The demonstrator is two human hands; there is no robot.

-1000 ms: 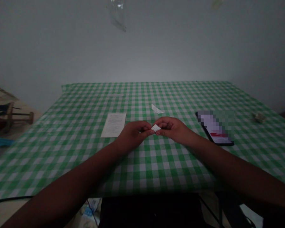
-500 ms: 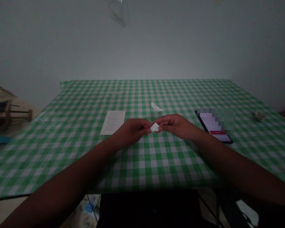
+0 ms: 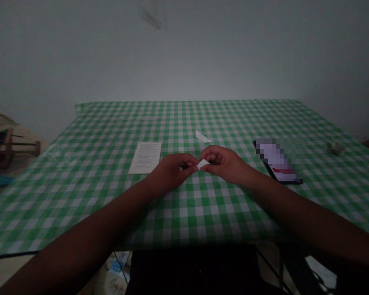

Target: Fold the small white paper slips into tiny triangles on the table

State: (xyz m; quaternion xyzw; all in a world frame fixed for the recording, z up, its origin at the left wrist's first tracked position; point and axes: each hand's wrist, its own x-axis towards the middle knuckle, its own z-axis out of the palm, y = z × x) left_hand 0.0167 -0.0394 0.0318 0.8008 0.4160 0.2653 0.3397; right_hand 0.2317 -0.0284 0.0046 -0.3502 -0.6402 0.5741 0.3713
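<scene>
A small folded piece of white paper (image 3: 203,164) is pinched between my two hands, above the middle of the table. My left hand (image 3: 176,169) grips its left corner between thumb and fingertips. On the other side, my right hand (image 3: 224,163) holds the right part with thumb and curled fingers, which hide some of it. Beyond the hands lies a slanted scrap of printed paper (image 3: 202,136). To the left of my left hand rests a stack or sheet of printed paper (image 3: 146,158), partly behind that hand.
A green and white checked cloth (image 3: 184,213) covers the table. At the right lies a phone (image 3: 284,174) with a partly blurred screen. Farther right sits a small crumpled object (image 3: 335,146). A wooden stool (image 3: 10,147) stands on the floor at the left.
The folded paper has turned and shows a narrower shape between my fingers. My right fingers have lifted and curled more. The view has shifted slightly.
</scene>
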